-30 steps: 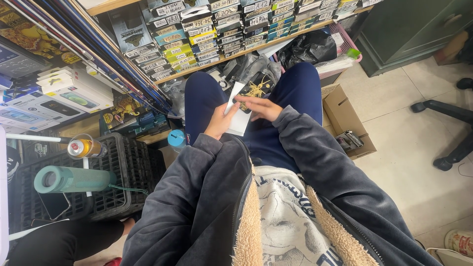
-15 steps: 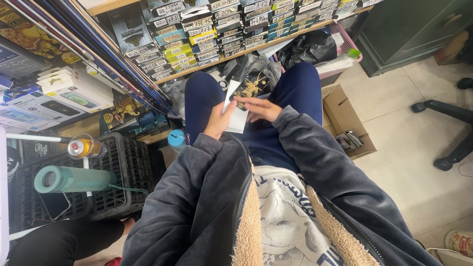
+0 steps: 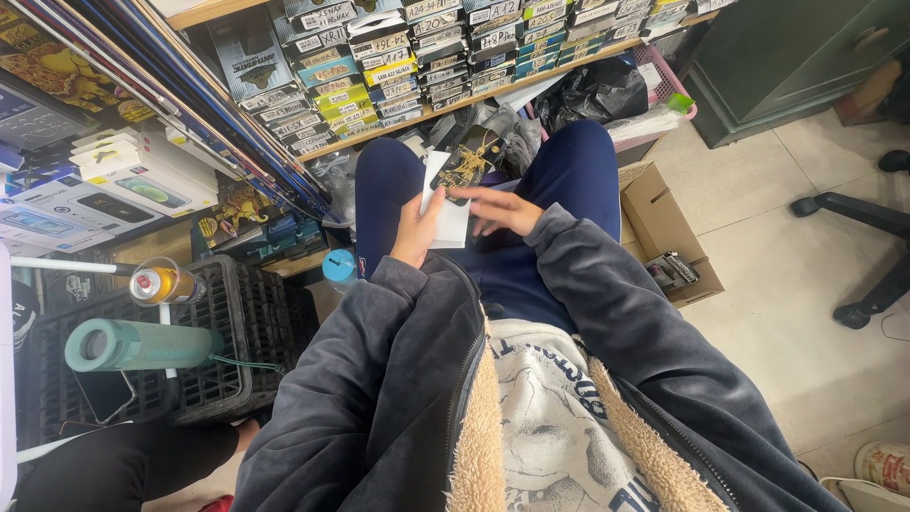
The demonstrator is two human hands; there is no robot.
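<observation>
I sit with my knees in dark blue trousers under me. My left hand (image 3: 417,230) grips a white card-like package (image 3: 447,216) over my left thigh. A black flat pack with a gold figure (image 3: 468,163) sticks out above the white one, at its far end. My right hand (image 3: 500,208) hovers with fingers spread, its fingertips touching the right edge of the white package. Both arms wear a dark grey fleece-lined jacket.
A wooden shelf (image 3: 493,95) stacked with several small labelled boxes runs ahead of my knees. Left stands a black plastic crate (image 3: 232,332) bearing a green bottle (image 3: 137,343) and a spray can (image 3: 159,283). An open cardboard box (image 3: 664,237) sits right, and a chair base (image 3: 853,218).
The white package has tilted from pointing up toward the shelf to lying flatter over my thigh. My right hand opened and slid along its edge.
</observation>
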